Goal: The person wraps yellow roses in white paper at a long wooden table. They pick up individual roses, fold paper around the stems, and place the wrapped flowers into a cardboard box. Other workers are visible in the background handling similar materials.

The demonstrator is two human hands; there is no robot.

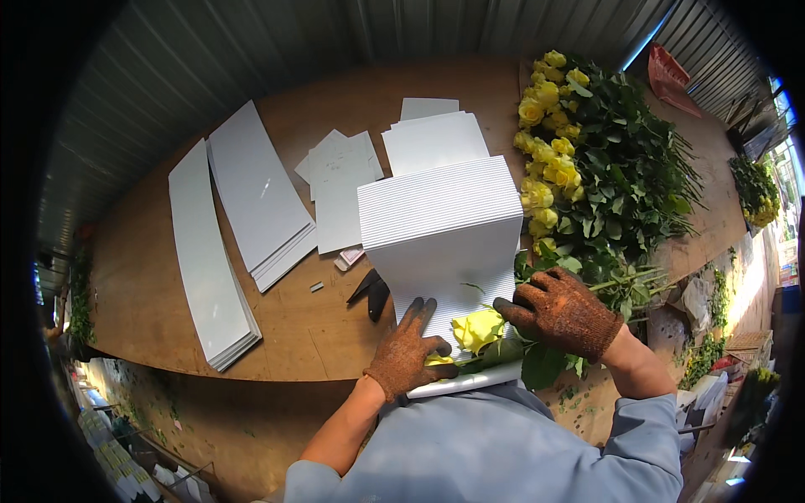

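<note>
A sheet of white corrugated cardboard (443,204) lies before me, its far part folded up and its near edge close to my body. On its near part rests a yellow rose (478,329) with green leaves. My left hand (410,352), in a brown work glove with dark fingertips, lies on the cardboard, thumb and fingers apart, beside a second, partly covered yellow rose (438,360). My right hand (558,309), gloved alike, is bent just right of the open bloom, fingertips near the cardboard's right edge; whether it grips a leaf or stem is hidden.
Many yellow roses (560,170) with leafy stems lie at the right. Stacks of white card (264,207) and long white strips (204,251) lie at the left of the wooden table (295,339). Black-handled snips (372,294) and a small box (349,258) lie beside the cardboard.
</note>
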